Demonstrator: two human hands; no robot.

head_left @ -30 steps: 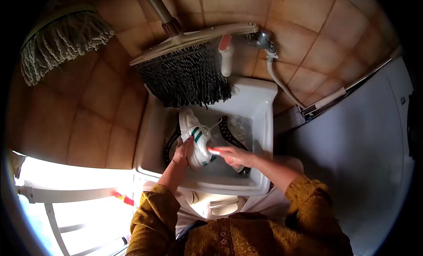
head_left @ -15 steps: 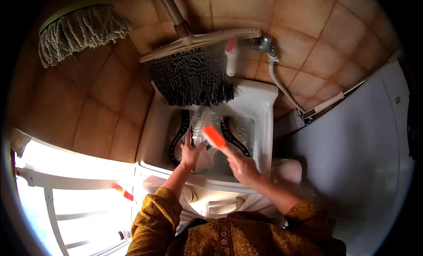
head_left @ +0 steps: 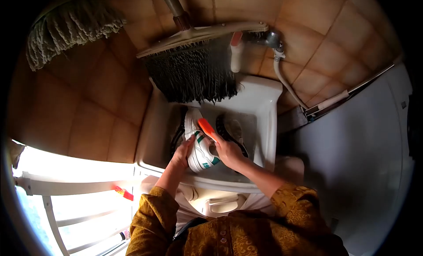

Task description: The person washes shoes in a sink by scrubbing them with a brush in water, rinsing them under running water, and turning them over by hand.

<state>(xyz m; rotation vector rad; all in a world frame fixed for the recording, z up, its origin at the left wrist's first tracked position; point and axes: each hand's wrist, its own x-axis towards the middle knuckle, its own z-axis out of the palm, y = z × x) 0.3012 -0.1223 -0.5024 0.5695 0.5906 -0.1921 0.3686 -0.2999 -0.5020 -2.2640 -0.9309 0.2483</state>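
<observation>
A white sneaker point(head_left: 201, 155) with green stripes is held over the sink point(head_left: 267, 107), its side turned up and its toe pointing away from me. My left hand point(head_left: 182, 153) grips it along the left edge of the sole. In my right hand point(head_left: 230, 153) is an orange brush point(head_left: 206, 126), pressed against the shoe's upper; its bristles are hidden. Beneath, dark curved pieces with pale parts lie in the basin, one on the left and one dark curved piece point(head_left: 224, 128) on the right. I cannot make out what they are.
A wide broom point(head_left: 194, 75) with black bristles leans over the sink's back edge. A mop head point(head_left: 75, 29) hangs upper left. A tap point(head_left: 274, 39) with a pale hose is on the tiled wall. A grey-white panel point(head_left: 348, 154) stands right; a white rail point(head_left: 75, 184) is left.
The sneaker has been turned from sole-up to side-up. My right hand has brought the brush down and left onto the upper, and my left hand has shifted to the sole's edge.
</observation>
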